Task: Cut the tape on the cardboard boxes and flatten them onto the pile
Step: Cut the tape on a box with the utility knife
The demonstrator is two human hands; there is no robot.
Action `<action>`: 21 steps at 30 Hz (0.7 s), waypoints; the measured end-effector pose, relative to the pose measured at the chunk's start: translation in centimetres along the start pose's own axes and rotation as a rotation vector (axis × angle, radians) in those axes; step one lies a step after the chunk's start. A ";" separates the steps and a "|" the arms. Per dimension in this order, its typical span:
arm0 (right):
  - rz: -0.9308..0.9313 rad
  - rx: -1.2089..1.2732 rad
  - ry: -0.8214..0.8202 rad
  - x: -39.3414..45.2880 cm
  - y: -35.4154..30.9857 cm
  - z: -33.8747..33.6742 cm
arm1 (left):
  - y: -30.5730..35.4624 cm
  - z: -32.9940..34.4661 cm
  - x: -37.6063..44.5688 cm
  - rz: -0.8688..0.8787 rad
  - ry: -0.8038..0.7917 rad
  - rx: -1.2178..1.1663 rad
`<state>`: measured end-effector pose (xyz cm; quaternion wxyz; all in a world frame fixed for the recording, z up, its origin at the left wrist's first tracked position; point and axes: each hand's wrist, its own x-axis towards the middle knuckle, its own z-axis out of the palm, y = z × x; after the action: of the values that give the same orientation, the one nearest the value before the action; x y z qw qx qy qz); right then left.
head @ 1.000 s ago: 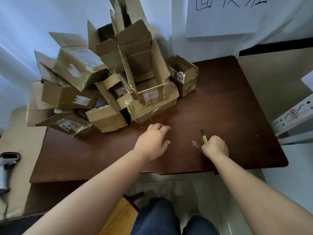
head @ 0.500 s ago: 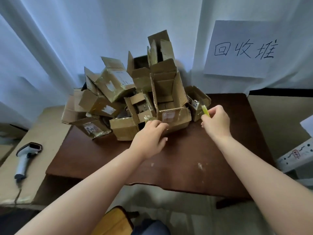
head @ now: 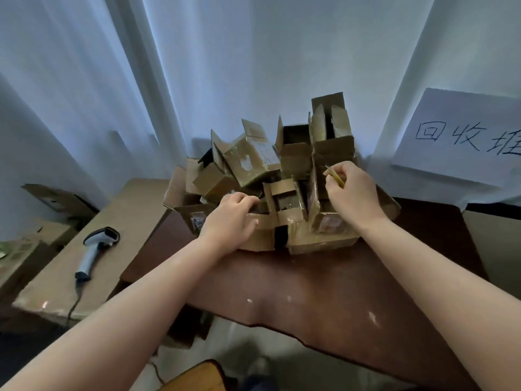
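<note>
Both hands (head: 229, 221) on boxes (head: 284, 176) (cutter (head: 335, 176) right)

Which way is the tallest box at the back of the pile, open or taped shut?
Open. The tallest box stands with its top flaps raised and apart, showing a dark interior between them. No flap is folded closed.

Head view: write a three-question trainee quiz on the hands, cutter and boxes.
1. True or false: the right hand holds the cutter.
2. The left hand rests on: A) the scanner B) a box C) the sign
3. Fill in: the boxes sit on a brown ____.

Key: 1 true. 2 B. 3 table.
</note>
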<state>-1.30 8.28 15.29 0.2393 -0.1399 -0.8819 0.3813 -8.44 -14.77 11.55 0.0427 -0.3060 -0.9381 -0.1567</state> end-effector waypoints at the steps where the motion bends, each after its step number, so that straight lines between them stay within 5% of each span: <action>1: -0.016 -0.018 -0.012 0.5 -0.4 0.5 | -0.7 -0.4 0.8 0.001 0.018 -0.005; 6: -0.041 -0.086 -0.022 4.6 -1.9 2.7 | -3.5 -1.5 7.0 0.065 0.052 -0.051; 21: 0.170 -0.243 0.313 14.9 -1.6 4.2 | -1.9 0.7 24.7 0.515 -0.041 -0.009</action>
<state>-16.24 11.07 18.72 0.3217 -0.2992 -0.8584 0.2647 -29.52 -2.17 14.66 0.0608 -0.5382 -0.8291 -0.1386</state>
